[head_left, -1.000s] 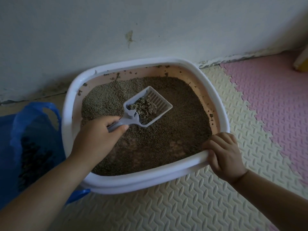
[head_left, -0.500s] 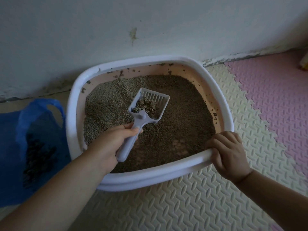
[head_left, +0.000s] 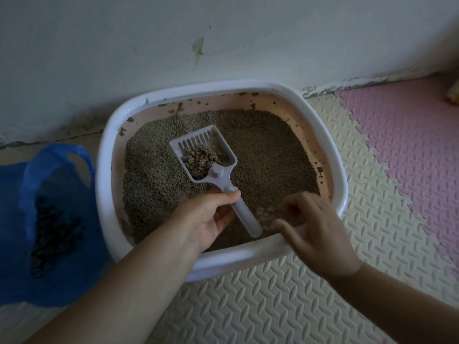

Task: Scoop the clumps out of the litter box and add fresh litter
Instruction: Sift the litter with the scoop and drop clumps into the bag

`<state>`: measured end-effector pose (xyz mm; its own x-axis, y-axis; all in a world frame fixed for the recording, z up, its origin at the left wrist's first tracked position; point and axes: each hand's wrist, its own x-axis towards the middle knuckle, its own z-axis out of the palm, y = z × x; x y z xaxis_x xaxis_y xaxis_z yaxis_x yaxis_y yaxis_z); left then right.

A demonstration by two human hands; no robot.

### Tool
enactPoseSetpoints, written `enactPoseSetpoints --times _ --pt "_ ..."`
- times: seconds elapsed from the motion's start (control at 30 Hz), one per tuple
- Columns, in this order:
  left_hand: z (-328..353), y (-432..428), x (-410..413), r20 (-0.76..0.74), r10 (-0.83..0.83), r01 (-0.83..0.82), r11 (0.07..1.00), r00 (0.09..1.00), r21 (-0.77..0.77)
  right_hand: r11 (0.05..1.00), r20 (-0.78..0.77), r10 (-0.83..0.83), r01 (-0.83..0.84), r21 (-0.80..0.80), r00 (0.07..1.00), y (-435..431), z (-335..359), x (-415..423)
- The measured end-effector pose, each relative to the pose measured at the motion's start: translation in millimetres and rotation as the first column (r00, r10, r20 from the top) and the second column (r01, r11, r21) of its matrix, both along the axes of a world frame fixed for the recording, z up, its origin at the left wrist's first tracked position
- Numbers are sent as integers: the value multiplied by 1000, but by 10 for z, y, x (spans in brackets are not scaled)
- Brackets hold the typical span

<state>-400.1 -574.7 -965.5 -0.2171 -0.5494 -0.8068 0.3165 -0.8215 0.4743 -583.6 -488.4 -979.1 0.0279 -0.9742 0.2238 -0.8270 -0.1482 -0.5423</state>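
A white-rimmed litter box (head_left: 320,115) with a pink inner wall stands against the wall, filled with grey-brown litter (head_left: 268,150). My left hand (head_left: 208,217) grips the handle of a white slotted scoop (head_left: 198,142), which sits over the litter with a clump (head_left: 202,157) in its pan. My right hand (head_left: 315,227) is blurred over the box's near right corner, off the rim, with its fingers apart and curled near a pale patch of litter (head_left: 265,217). I cannot tell whether it pinches anything.
A blue plastic bag (head_left: 27,219) lies open to the left of the box with dark clumps (head_left: 54,232) inside. Cream foam mats (head_left: 273,306) cover the near floor and pink mats (head_left: 409,145) the right. A yellow object (head_left: 453,95) shows at the right edge.
My right hand has let go of the box's rim and moved left into the box. My left hand has turned the scoop so its pan points up-left, the clump still in it.
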Motion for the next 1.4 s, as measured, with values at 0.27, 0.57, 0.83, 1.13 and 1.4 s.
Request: enactPoseSetpoints --times 0.27,0.57,0.83,1.13,1.4 --pt "-1 10 -121 -24 15 -15 1000 1000 -18 996 96 -10 1 88 995 -45 58 359" --pt "-1 12 -193 -98 33 -38 998 995 -56 980 75 -84 69 184 994 -189 76 301" --pt "206 -40 73 80 -198 206 972 977 -114 975 69 -18 2 224 997 -340 166 288" --pt "745 -72 1165 543 -356 517 838 761 -174 921 192 85 -151 360 978 -465 334 451" --pt "807 81 2074 992 118 850 526 -50 -19 847 289 256 -358 393 922 -543 536 697"
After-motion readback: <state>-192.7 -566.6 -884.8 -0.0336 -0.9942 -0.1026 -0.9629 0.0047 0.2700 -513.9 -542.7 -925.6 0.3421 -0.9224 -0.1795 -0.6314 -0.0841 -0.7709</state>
